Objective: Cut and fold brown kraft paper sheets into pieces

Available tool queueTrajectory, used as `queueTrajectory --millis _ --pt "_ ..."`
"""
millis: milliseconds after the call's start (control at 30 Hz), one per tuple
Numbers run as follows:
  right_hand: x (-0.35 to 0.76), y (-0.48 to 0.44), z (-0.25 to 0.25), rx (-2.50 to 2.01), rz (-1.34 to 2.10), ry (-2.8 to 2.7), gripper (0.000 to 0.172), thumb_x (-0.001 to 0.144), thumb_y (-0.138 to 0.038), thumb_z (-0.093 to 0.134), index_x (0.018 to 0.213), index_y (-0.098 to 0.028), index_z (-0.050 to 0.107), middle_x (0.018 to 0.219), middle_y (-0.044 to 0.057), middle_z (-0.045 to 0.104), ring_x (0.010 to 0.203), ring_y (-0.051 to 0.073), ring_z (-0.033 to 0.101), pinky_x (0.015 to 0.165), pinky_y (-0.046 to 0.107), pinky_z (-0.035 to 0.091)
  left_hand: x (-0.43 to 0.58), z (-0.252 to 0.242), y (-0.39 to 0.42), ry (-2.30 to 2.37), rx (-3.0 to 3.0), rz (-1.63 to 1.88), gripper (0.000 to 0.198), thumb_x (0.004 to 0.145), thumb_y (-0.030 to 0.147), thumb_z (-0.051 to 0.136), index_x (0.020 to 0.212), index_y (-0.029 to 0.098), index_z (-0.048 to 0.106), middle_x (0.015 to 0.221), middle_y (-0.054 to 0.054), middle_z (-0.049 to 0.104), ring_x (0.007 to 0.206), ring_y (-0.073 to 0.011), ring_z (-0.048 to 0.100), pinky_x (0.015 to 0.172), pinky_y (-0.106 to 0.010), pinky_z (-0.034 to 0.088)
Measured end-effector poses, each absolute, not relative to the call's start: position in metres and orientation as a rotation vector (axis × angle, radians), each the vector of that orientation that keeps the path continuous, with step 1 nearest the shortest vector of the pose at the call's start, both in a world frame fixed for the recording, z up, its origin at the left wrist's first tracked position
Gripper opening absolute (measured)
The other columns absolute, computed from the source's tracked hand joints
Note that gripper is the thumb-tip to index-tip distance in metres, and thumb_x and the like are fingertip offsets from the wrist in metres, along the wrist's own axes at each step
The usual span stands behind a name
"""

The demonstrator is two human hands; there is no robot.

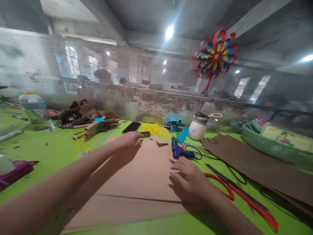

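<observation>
Brown paper sheet [137,176]: we see it flat in the middle of the green counter [56,147], toward the near edge, under both hands. Spreading it out seems done; a line crosses its near part, a crease or a second layer's edge, we can't say which. Near the counter's far edge, left of the middle, rolled brown pieces [91,130] with a blue star [99,120] look like made parts, off the sheet. Our left hand [129,140] reaches to the sheet's far edge, fingers bent beside a small brown strip [146,134]; its grip is hidden, so we can't say what it holds. A brown scrap [160,140] just beside hints at some cutting done. The blue glue gun [176,149] lies unheld beyond our right hand [189,173], whose fingers are half curled beside a dark pointed tip [171,161]; we can't make out whether that grip holds it. Red-handled scissors [244,196] lie loose, and more brown sheets [249,163] toward the right edge look unused. We see nothing fixed onto the sheet, so we judge most work left.
</observation>
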State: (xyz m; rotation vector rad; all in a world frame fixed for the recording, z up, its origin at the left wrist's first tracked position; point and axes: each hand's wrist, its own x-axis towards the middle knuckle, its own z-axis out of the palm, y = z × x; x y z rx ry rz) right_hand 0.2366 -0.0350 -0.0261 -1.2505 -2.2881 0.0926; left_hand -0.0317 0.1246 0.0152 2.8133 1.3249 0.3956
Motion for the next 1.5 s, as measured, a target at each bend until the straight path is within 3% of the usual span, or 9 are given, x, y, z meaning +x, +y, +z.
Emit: queueTrajectory --millis 167,333,467,600,767,933,1233,1367,1500 --pt "0.229 -0.050 -0.014 -1.272 0.261 -2.483 0.025 0.087 -0.034 0.062 0.108 -0.019 0.064 0.109 0.007 0.063 0.103 0.024 0.053 0.091 0.038 0.042 -0.037 0.001 0.049 1.099 2.927 0.211 0.041 0.086 0.045 0.057 0.120 0.023 0.062 0.129 -0.011 0.060 0.120 -0.0302 0.054 0.102 -0.042 0.040" --pt "0.229 -0.047 -0.016 -1.357 0.254 -2.466 0.021 0.090 -0.035 0.058 0.102 -0.019 0.064 0.107 0.008 0.064 0.107 0.025 0.053 0.095 0.039 0.040 -0.042 -0.017 0.002 1.089 2.889 0.062 0.065 0.092 0.063 0.036 0.145 0.026 0.039 0.153 -0.012 0.034 0.141 -0.0341 0.030 0.111 -0.051 0.030" --pt "0.228 -0.050 -0.020 -1.392 0.176 -2.496 0.023 0.088 -0.042 0.062 0.091 -0.019 0.065 0.103 0.008 0.065 0.103 0.026 0.055 0.089 0.039 0.043 -0.039 -0.024 -0.005 1.153 2.812 0.014 0.077 0.086 0.073 0.034 0.149 0.029 0.030 0.157 -0.013 0.021 0.143 -0.0376 0.020 0.112 -0.056 0.025" --pt "0.232 -0.050 -0.029 -1.419 0.018 -2.441 0.023 0.092 -0.038 0.056 0.084 -0.019 0.065 0.092 0.007 0.067 0.093 0.023 0.058 0.085 0.038 0.044 -0.035 -0.027 -0.007 1.170 2.807 0.072 0.077 0.086 0.073 0.033 0.148 0.028 0.032 0.157 -0.015 0.023 0.143 -0.0401 0.021 0.111 -0.059 0.024" --pt "0.251 -0.020 -0.026 -1.584 -0.254 -2.218 0.020 0.092 -0.027 0.054 0.082 -0.018 0.068 0.084 0.007 0.067 0.085 0.021 0.059 0.076 0.033 0.045 -0.033 -0.025 -0.011 1.147 2.859 0.166 0.071 0.088 0.070 0.036 0.144 0.027 0.043 0.151 -0.015 0.038 0.138 -0.0434 0.030 0.106 -0.061 0.030" --pt "0.231 0.037 -0.007 -1.584 -0.451 -2.245 0.018 0.089 -0.019 0.052 0.091 -0.013 0.069 0.096 0.014 0.066 0.099 0.027 0.053 0.085 0.037 0.041 -0.034 -0.024 -0.012 1.127 2.904 0.212 0.060 0.093 0.061 0.034 0.138 0.025 0.050 0.143 -0.016 0.047 0.134 -0.0424 0.036 0.103 -0.059 0.034" --pt "0.198 0.089 -0.008 -1.558 -0.658 -2.139 0.027 0.087 -0.007 0.045 0.085 -0.015 0.070 0.090 0.013 0.068 0.093 0.025 0.054 0.080 0.035 0.040 -0.037 -0.027 -0.008 1.154 2.853 0.187 0.067 0.092 0.063 0.033 0.142 0.020 0.045 0.151 -0.017 0.038 0.138 -0.0412 0.031 0.108 -0.059 0.030" --pt "0.266 0.071 0.022 -1.612 -0.819 -1.824 0.031 0.096 -0.018 0.037 0.091 -0.016 0.067 0.093 0.012 0.067 0.089 0.023 0.056 0.079 0.032 0.041 -0.038 -0.024 -0.008 1.172 2.797 0.118 0.074 0.087 0.068 0.038 0.144 0.021 0.042 0.153 -0.016 0.033 0.141 -0.0416 0.025 0.110 -0.061 0.027" --pt "0.369 0.032 0.054 -1.742 -0.987 -1.461 0.032 0.094 -0.017 0.034 0.095 -0.011 0.065 0.095 0.019 0.065 0.093 0.029 0.055 0.082 0.040 0.040 -0.041 -0.019 -0.010 1.136 2.750 0.109 0.079 0.078 0.069 0.054 0.145 0.029 0.040 0.155 -0.011 0.029 0.142 -0.0410 0.022 0.111 -0.062 0.026"
